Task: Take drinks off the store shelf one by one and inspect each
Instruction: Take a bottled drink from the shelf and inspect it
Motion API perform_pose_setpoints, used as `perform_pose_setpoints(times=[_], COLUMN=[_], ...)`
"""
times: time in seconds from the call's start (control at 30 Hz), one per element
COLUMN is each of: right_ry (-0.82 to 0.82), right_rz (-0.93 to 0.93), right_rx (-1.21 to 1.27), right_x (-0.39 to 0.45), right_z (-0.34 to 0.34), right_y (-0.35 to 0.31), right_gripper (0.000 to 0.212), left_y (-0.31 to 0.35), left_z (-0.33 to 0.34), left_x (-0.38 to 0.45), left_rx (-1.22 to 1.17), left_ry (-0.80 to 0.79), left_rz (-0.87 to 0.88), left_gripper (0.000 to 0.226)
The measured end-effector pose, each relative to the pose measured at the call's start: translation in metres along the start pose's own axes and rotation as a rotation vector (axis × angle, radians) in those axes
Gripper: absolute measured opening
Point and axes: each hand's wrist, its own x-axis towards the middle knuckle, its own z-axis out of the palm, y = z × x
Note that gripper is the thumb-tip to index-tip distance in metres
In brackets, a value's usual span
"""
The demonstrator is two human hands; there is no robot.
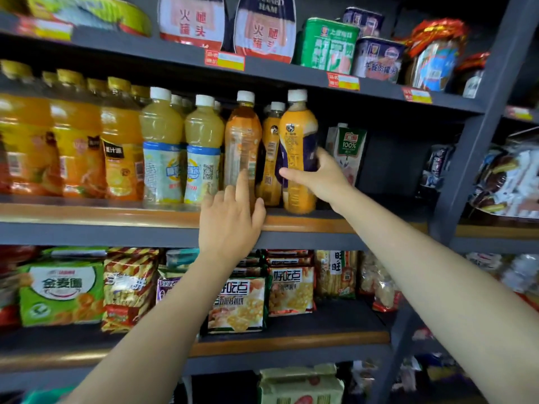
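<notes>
1. The right hand [316,176] grips an orange-and-navy drink bottle [299,153] at the drinks shelf [116,214], thumb across the front, other fingers curled behind.
2. The left hand [230,217] has its fingers loosely spread, index fingertip touching an amber tea bottle [242,144] just left of the gripped one.
3. Another orange bottle [271,153] stands between them, behind.
4. A juice carton [347,150] stands just to the right, partly hidden by the right hand.
5. Pale yellow bottles [180,150] crowd the left.

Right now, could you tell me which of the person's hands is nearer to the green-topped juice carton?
The right hand: it grips the orange bottle just left of the juice carton. The left hand is farther left, index finger on the amber bottle.
</notes>
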Motion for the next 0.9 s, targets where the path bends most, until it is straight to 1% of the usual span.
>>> perform_pose_setpoints(times=[0.1,0.17,0.23,0.33,0.4,0.5,0.6,0.63,0.67,0.73,0.77,0.83,0.9], right_ry=[0.021,0.019,0.022,0.046,0.025,-0.032,-0.039,-0.036,-0.045,-0.102,-0.132,-0.158,-0.185], right_rz=[-0.043,-0.102,-0.141,-0.186,-0.188,-0.115,-0.026,0.023,0.086,0.234,0.311,0.438,0.499], right_rx=[-0.124,-0.263,-0.334,-0.317,-0.303,-0.253,-0.085,-0.017,0.044,0.167,0.229,0.289,0.323], right_x=[-0.009,-0.016,-0.028,-0.047,-0.061,-0.085,-0.121,-0.135,-0.150,-0.178,-0.191,-0.215,-0.235], right_z=[-0.014,-0.023,-0.028,-0.029,-0.024,-0.008,0.018,0.028,0.039,0.059,0.067,0.084,0.099], right_y=[-0.009,-0.017,-0.026,-0.041,-0.050,-0.055,-0.046,-0.043,-0.042,-0.039,-0.036,-0.030,-0.026], right_gripper=[0.055,0.065,0.069,0.065,0.060,0.047,0.024,0.018,0.016,0.027,0.033,0.043,0.043], left_y=[-0.002,-0.004,-0.006,-0.010,-0.014,-0.018,-0.017,-0.016,-0.016,-0.014,-0.015,-0.021,-0.031], left_z=[0.001,0.001,0.001,0.004,0.005,-0.004,-0.029,-0.040,-0.048,-0.064,-0.068,-0.073,-0.077], left_x=[-0.002,-0.004,-0.005,-0.007,-0.006,-0.016,-0.048,-0.063,-0.079,-0.109,-0.124,-0.151,-0.174], left_rx=[0.018,0.021,-0.014,-0.174,-0.297,-0.506,-0.784,-0.917,-1.087,-1.407,-1.482,-1.542,-1.563], left_ry=[0.026,0.029,0.037,0.094,0.138,0.149,0.057,-0.001,-0.082,-0.256,-0.313,-0.374,-0.403], left_rz=[0.028,0.043,0.064,0.070,0.063,0.067,0.022,-0.011,-0.073,-0.224,-0.284,-0.356,-0.437], left_gripper=[0.062,0.061,0.061,0.059,0.054,0.050,0.049,0.045,0.041,0.039,0.041,0.045,0.046])
